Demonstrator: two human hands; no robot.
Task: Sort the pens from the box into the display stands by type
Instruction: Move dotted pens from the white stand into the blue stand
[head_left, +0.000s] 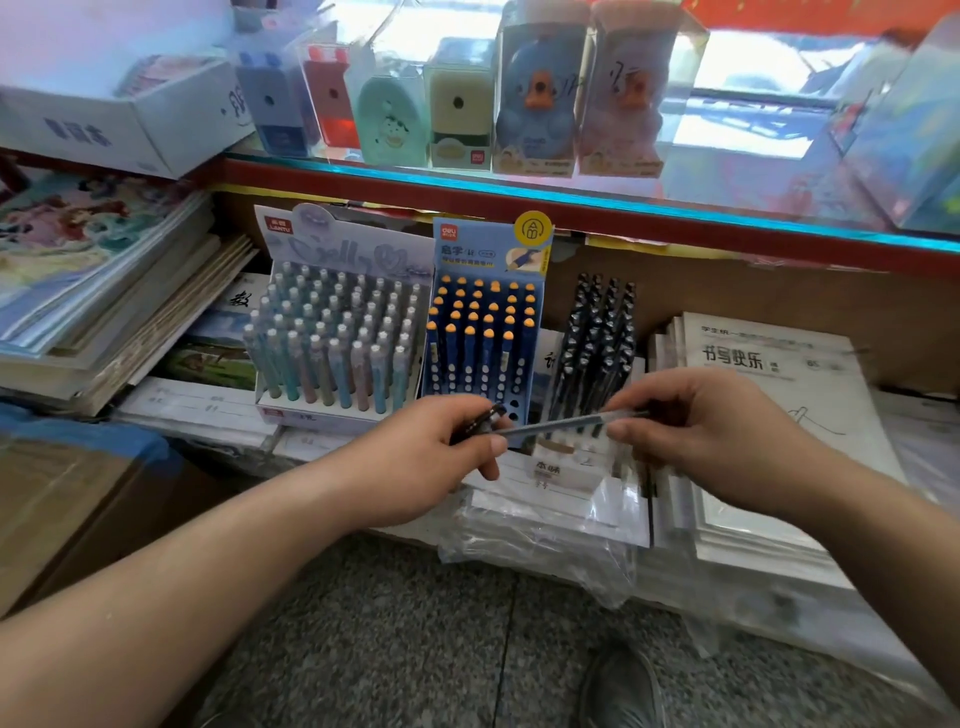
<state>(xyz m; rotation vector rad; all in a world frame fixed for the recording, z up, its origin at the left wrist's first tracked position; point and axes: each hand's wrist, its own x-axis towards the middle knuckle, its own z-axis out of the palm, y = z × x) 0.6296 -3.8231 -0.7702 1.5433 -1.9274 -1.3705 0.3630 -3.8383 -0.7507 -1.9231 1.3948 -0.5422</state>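
Pinching slim translucent pen (566, 423) two-handed

Both hands hold one pen (561, 425) between them: the left hand (431, 457) pinches its dark end, the right hand (691, 421) its clear end. Behind stand three pen stands: pastel (332, 405), blue (480, 332), black (592, 343).

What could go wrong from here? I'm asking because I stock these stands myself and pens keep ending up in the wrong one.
1. The pen is held only at its ends, by the left hand and right hand; it may slip.
2. It looks dark and slim, so it probably belongs in the black stand, yet the blue stand sits right alongside: easy to mis-slot.
3. Both stands look crowded, so pushing it in could knock neighbours.
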